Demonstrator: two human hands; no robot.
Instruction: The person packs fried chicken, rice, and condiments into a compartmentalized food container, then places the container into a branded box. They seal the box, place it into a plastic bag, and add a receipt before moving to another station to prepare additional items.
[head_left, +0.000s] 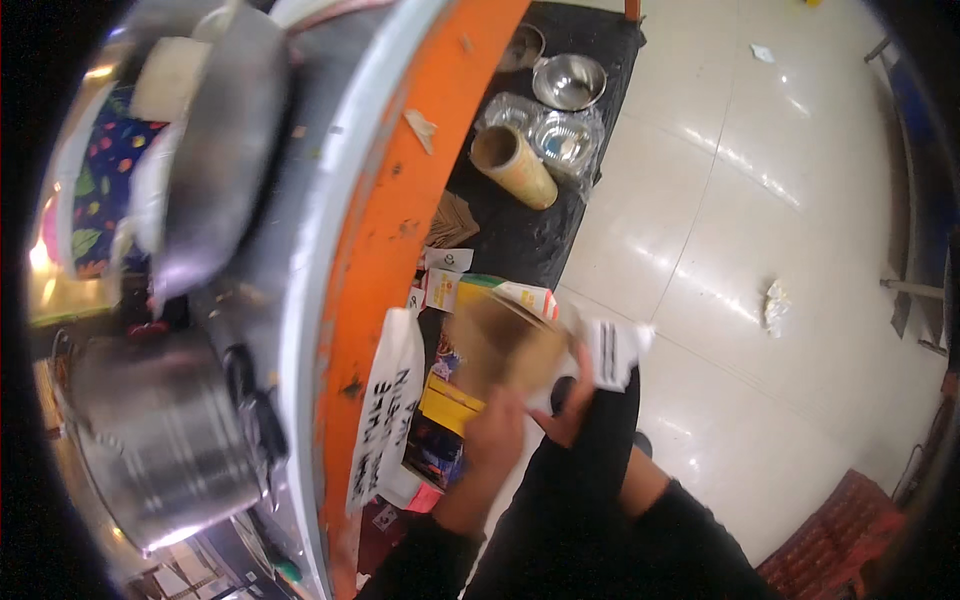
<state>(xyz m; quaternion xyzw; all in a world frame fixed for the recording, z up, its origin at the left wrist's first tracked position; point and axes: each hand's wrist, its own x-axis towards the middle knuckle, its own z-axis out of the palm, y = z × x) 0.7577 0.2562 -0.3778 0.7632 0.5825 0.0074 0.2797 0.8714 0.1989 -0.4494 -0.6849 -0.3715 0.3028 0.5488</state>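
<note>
My left hand (495, 427) is at the near edge of a brown cardboard box or paper bag (510, 349), its fingers bent against it; motion blurs the grip. On the right side of that brown thing, my right hand (570, 405) has its thumb and fingers spread around the edge, beside a white printed paper or packet (611, 352). Whether the right hand holds one or both is unclear. Yellow packaging (450, 403) lies just left of my left hand. A white cloth or bag with black lettering (386, 412) hangs at the orange edge.
An orange counter side (390, 217) runs along the left, with a large metal pot (161, 435) above. On the low black surface (517, 232) stand a cardboard tube or roll (517, 166), a metal bowl (570, 82) and clear plastic containers (562, 142). Crumpled wrapping (776, 307) lies on the tiled floor.
</note>
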